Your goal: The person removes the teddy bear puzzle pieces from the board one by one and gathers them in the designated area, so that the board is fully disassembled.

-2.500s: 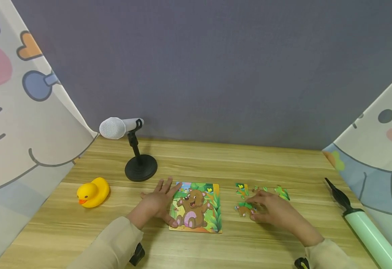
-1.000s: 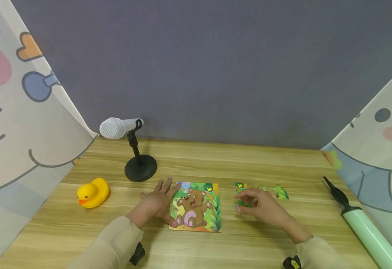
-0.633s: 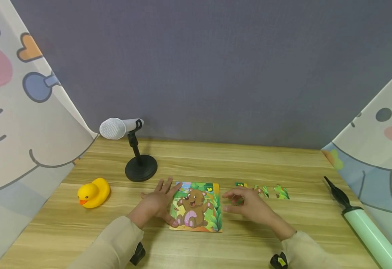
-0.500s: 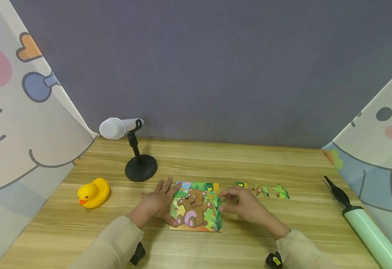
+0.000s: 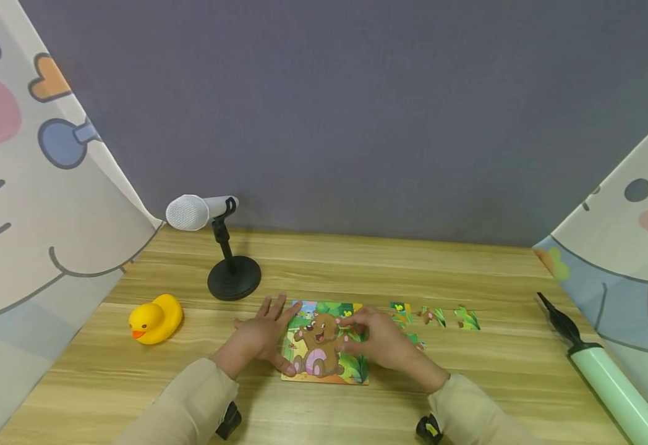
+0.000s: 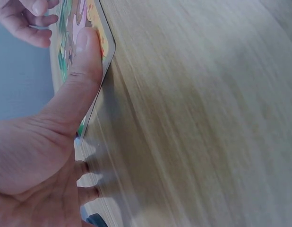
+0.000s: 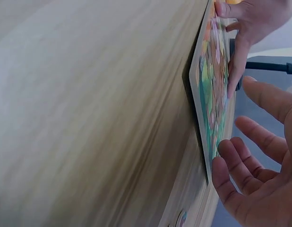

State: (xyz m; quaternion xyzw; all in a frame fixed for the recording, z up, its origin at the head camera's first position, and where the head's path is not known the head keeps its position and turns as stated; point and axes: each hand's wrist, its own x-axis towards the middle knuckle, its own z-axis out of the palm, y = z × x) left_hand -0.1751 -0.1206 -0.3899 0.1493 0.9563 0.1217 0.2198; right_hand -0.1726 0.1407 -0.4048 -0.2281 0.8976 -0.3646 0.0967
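Bear puzzle [image 5: 316, 357] (its right edge) partly behind the right hand [image 5: 382, 339].

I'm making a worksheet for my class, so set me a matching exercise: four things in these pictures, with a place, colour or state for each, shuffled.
1. Bear picture
2. Duck
3. Microphone
4. Pump

A. pale green and black
B. touched by the left hand
C. held up on a black stand
D. mostly yellow

Pairs: 1-B, 2-D, 3-C, 4-A

the puzzle [image 5: 318, 355] lies between duck [image 5: 157, 319] and loose pieces [image 5: 468, 318].
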